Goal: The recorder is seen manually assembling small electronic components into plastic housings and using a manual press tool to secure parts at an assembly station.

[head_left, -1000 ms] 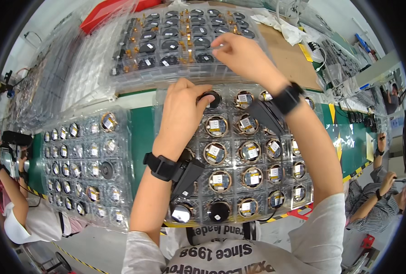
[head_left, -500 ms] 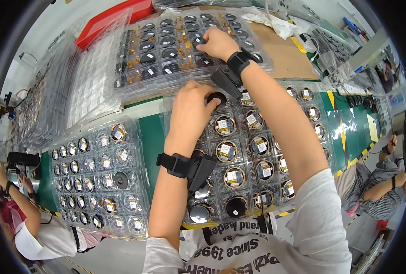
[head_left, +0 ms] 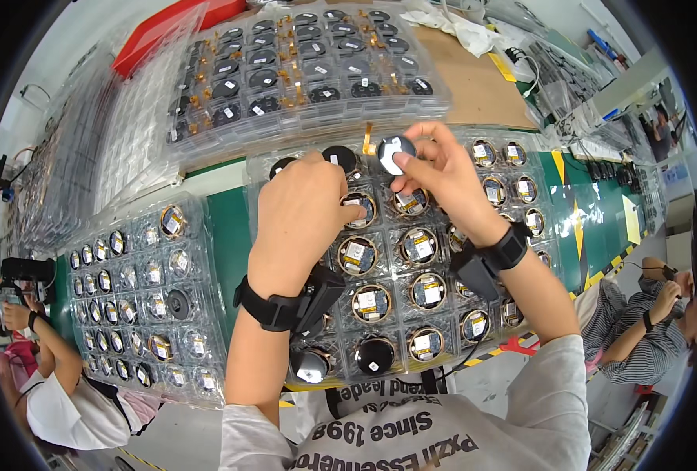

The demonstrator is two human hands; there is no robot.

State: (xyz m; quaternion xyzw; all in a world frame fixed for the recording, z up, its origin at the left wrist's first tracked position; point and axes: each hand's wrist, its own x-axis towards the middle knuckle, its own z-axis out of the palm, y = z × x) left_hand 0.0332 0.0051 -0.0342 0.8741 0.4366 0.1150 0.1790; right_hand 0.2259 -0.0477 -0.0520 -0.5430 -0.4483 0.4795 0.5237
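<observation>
My right hand [head_left: 449, 182] pinches a round black watch display module [head_left: 396, 155] above the clear plastic tray. Its glossy face catches the light, and an orange ribbon cable [head_left: 369, 138] sticks up at its left. My left hand [head_left: 300, 216] is closed, fingers curled and mostly hidden, with its thumb on a round gold-rimmed watch case [head_left: 358, 209] in the tray. Black discs [head_left: 339, 159] sit in the far row beside that hand. More open cases with batteries and circuit boards, such as this watch case [head_left: 427, 291], fill the pockets towards me.
Stacked clear trays [head_left: 301, 119] of black display modules stand beyond my hands. Another tray of watch parts [head_left: 216, 302] lies to the left on the green mat. A red bin [head_left: 172, 35] is at the far left. Co-workers sit on both sides.
My right hand has come back from the far stack, bringing a display module over the near tray. My left hand has moved nearer, its thumb leaving a black disc for an open watch case.
</observation>
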